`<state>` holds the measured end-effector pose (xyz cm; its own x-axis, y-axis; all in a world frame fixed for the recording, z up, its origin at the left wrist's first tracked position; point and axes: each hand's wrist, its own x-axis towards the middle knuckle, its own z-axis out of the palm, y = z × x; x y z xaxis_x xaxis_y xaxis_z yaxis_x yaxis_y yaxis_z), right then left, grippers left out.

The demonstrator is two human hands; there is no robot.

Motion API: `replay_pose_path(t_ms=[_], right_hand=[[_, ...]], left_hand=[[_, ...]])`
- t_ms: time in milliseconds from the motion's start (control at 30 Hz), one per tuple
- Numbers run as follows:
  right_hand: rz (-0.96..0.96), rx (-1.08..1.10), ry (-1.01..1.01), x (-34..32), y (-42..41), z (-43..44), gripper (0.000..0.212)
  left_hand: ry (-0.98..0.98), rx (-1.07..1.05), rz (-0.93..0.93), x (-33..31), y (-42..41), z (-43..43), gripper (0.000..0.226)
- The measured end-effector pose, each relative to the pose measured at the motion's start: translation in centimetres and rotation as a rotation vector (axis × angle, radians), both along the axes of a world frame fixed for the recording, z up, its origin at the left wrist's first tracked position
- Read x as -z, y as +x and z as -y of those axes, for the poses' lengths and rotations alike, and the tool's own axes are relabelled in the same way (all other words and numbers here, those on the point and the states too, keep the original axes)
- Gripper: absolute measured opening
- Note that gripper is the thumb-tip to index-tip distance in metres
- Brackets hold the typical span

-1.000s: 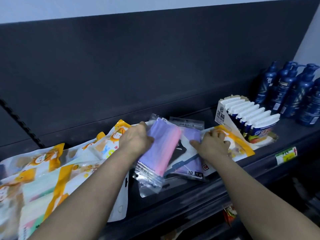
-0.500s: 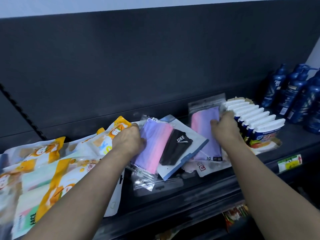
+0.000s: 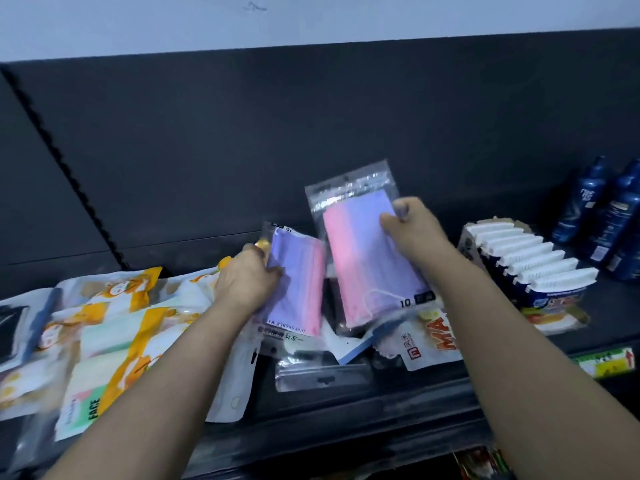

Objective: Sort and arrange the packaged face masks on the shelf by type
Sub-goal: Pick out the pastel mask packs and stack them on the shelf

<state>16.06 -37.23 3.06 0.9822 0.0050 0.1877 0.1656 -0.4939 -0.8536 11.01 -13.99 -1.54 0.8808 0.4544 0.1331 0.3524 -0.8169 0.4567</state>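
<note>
Head view: a dark shelf [image 3: 346, 420] runs beneath a black back panel [image 3: 311, 133], with pale wall [image 3: 311, 19] at 12 o'clock. The left hand [image 3: 247, 284] grips a pink-and-purple mask pack [image 3: 298, 289], tilted over the pile. The right hand [image 3: 414, 230] pinches a second pink-and-purple pack [image 3: 363, 265], raised upright just at the first one's 3 o'clock. Orange-and-white mask packs [image 3: 114, 327] crowd 9 o'clock, overhanging the front edge. A box of white-capped tubes [image 3: 530, 268] stands at 3 o'clock, with blue bottles [image 3: 602, 216] at 2. Bare shelf shows at 6 o'clock and by the price tag [image 3: 606, 363].
</note>
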Motion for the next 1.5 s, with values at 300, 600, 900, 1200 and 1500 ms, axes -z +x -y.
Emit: replay_pose_path(t_ms=[300,600,900,1200,1500], right_hand=[[-0.25,-0.467,0.293,2.7,-2.4,-8.1,0.046],[-0.136,-0.712,0.305,4.0,-10.1,-23.9,0.06],[-0.201,-0.826,0.367,5.4,-23.0,-46.1,0.062],[-0.151,-0.867,0.206,6.3,-30.6,-60.4,0.064],[-0.202,-0.746,0.234,7.7,-30.1,-71.0,0.063]], left_hand=[[-0.267,-0.166,0.299,-1.0,-7.2,-7.6,0.032],[-0.225,-0.383,0.391,-1.3,-21.5,-19.2,0.062],[-0.241,-0.68,0.429,-0.5,-38.2,-36.4,0.062],[-0.277,-0.755,0.388,0.2,-46.2,-49.0,0.062],[-0.313,-0.792,0.378,1.8,-47.4,-60.0,0.06]])
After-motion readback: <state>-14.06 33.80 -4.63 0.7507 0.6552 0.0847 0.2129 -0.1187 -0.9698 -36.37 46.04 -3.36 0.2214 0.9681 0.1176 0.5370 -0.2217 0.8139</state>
